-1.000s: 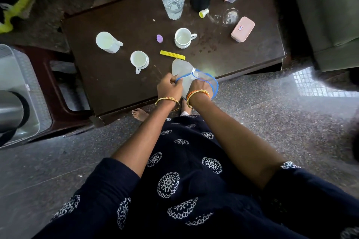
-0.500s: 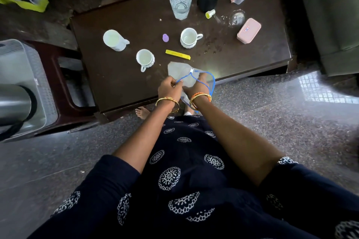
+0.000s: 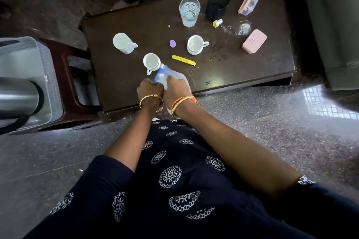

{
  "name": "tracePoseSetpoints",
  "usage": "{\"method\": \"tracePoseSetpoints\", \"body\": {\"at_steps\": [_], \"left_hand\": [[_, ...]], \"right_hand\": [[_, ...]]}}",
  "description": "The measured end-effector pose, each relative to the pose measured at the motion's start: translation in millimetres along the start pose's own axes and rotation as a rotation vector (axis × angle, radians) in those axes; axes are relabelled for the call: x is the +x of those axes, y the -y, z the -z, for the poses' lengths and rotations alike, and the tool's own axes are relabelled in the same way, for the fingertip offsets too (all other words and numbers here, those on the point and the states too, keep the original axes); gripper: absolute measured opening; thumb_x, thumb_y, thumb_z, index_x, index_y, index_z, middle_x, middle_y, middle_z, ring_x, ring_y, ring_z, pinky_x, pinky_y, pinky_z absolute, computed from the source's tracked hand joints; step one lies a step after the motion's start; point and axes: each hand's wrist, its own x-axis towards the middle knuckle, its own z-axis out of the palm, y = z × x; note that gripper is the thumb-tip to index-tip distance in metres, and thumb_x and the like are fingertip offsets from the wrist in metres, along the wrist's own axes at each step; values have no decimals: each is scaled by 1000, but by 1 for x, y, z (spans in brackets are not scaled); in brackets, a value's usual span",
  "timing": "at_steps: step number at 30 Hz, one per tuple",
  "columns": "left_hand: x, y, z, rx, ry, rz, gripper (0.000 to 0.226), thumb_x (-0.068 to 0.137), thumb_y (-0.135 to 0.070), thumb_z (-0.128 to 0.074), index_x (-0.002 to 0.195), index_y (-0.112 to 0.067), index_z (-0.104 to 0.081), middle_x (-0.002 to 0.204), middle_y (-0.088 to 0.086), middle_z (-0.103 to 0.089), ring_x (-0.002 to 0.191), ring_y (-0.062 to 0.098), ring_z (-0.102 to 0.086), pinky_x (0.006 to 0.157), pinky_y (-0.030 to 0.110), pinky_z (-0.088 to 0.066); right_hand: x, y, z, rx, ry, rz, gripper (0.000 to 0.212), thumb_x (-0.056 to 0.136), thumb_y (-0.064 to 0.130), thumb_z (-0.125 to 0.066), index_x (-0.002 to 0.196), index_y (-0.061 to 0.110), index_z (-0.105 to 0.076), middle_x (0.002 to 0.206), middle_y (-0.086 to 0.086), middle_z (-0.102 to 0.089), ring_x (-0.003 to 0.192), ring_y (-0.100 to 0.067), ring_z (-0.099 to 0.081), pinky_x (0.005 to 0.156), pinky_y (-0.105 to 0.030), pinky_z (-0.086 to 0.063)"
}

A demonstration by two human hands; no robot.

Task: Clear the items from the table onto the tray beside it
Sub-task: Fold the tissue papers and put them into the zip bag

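Both hands meet at the near edge of the dark brown table (image 3: 120, 75). My left hand (image 3: 149, 91) and my right hand (image 3: 175, 88) are closed on a clear plastic pouch with a blue cord (image 3: 165, 74), bunched between them. On the table stand three white cups (image 3: 124, 42) (image 3: 151, 62) (image 3: 195, 43), a water glass (image 3: 189, 10), a black holder (image 3: 217, 4), a yellow strip (image 3: 183, 60), a purple cap (image 3: 172, 43) and a pink box (image 3: 254, 40). The grey mesh tray (image 3: 44, 75) sits at the left on a stool.
A steel flask (image 3: 17, 95) lies in the tray. A pink-lidded clear container (image 3: 249, 2), a small yellow-capped vial (image 3: 217, 23) and an overturned clear glass (image 3: 242, 28) occupy the table's far right. A sofa borders the far and right sides.
The pouch, spread flat with its blue cord looped before, is now gathered into a bunch between my hands. Both hands shifted left, close to the nearest white cup.
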Motion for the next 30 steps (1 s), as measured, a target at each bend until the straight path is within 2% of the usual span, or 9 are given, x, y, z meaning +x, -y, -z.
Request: {"method": "tracePoseSetpoints", "body": {"at_steps": [2, 5, 8, 13, 16, 19, 23, 26, 30], "left_hand": [[1, 1, 4, 21, -73, 2, 20, 85, -13, -50, 96, -1, -61, 111, 24, -64, 106, 43, -57, 84, 40, -46], [3, 7, 11, 78, -160, 73, 28, 83, -14, -50, 106, -6, -61, 115, 22, -63, 108, 43, -57, 86, 42, -48], [7, 14, 23, 108, -270, 86, 21, 81, -13, -51, 99, -5, -61, 111, 23, -64, 103, 43, -60, 82, 44, -50], [24, 35, 35, 187, -390, -37, 11, 80, -11, -52, 85, -2, -56, 101, 23, -65, 95, 43, -60, 72, 44, -48], [44, 42, 13, 201, -310, -47, 12, 81, -12, -54, 86, -2, -58, 100, 23, -66, 96, 42, -61, 72, 42, -48], [68, 46, -31, 202, -128, -2, 25, 87, -14, -52, 106, 1, -55, 114, 25, -62, 109, 41, -57, 85, 45, -47], [95, 41, -92, 171, 100, 49, 43, 96, -23, -44, 132, -1, -38, 135, 23, -47, 124, 41, -47, 99, 47, -40], [105, 37, -125, 303, 221, -87, 47, 100, -17, -34, 142, 1, -25, 151, 23, -25, 140, 38, -26, 112, 45, -25], [116, 27, -150, 410, 325, -253, 52, 97, -9, -34, 146, -3, -17, 155, 25, -9, 146, 38, -3, 117, 46, -14]], "right_hand": [[-2, 6, 13, 85, -94, 12, 34, 87, 6, -49, 120, 4, -48, 108, -25, -60, 99, -41, -57, 78, -35, -45], [0, -2, 33, 245, -152, -44, 44, 81, 2, -49, 124, 8, -46, 110, -22, -61, 100, -40, -57, 77, -31, -44], [9, -27, 53, 347, -252, -166, 36, 81, 4, -53, 117, 6, -54, 112, -16, -64, 102, -34, -59, 71, -17, -37], [26, -69, 67, 468, -345, -354, 32, 82, 7, -56, 114, 6, -61, 113, -12, -67, 102, -29, -62, 80, -28, -47], [40, -80, 64, 555, -346, -403, 35, 84, 6, -58, 119, 5, -58, 115, -11, -65, 97, -22, -60, 77, -27, -48], [54, -90, 56, 521, -361, -442, 36, 84, 7, -59, 120, 5, -57, 117, -11, -64, 90, -17, -55, 74, -24, -46], [67, -111, 42, 424, -333, -463, 28, 82, 8, -60, 110, 5, -61, 98, -8, -64, 84, -21, -58, 70, -24, -46], [71, -126, 31, 372, -300, -466, 21, 79, 6, -62, 100, 7, -64, 88, -8, -62, 80, -25, -58, 72, -30, -49], [79, -137, 22, 469, -275, -529, 26, 79, 5, -63, 104, 2, -63, 91, -14, -63, 86, -31, -61, 78, -42, -53]]}}
